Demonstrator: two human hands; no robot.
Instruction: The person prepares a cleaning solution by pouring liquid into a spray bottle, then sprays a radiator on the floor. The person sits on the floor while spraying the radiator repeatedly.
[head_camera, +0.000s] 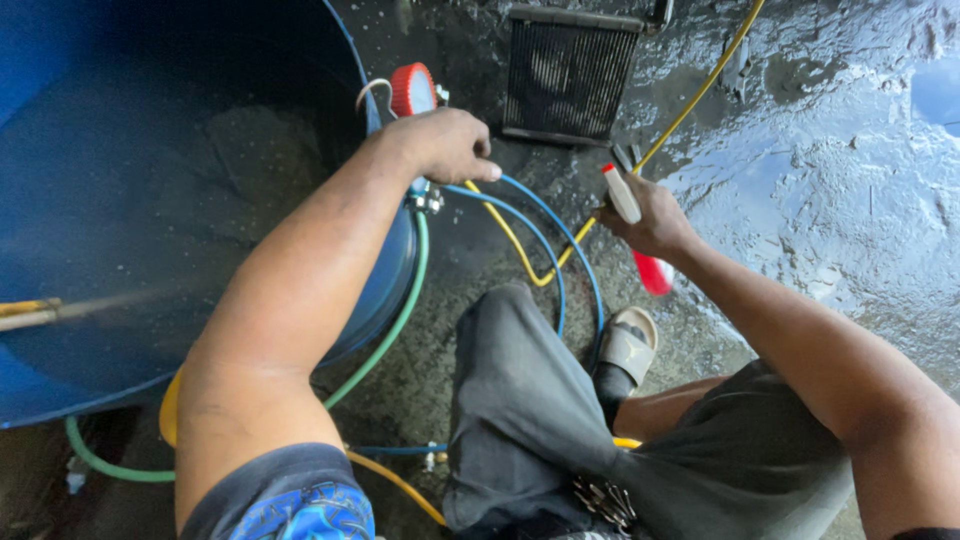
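Note:
My left hand (447, 143) is closed over a metal valve fitting (428, 196) at the rim of a large blue barrel (385, 290), just below a red-rimmed pressure gauge (412, 90). Blue hoses (560, 250) and a green hose (395, 320) run from that fitting. My right hand (652, 215) grips a screwdriver with a white and red handle (622, 192) beside a yellow hose (690, 105). A red tool part (653, 272) shows under that hand.
A black finned radiator core (568, 72) lies on the wet concrete floor (830, 180) ahead. The barrel holds dark water, and a thin nozzle (28, 314) sprays in from the left. My sandalled foot (628, 342) and grey shorts (530, 400) are below.

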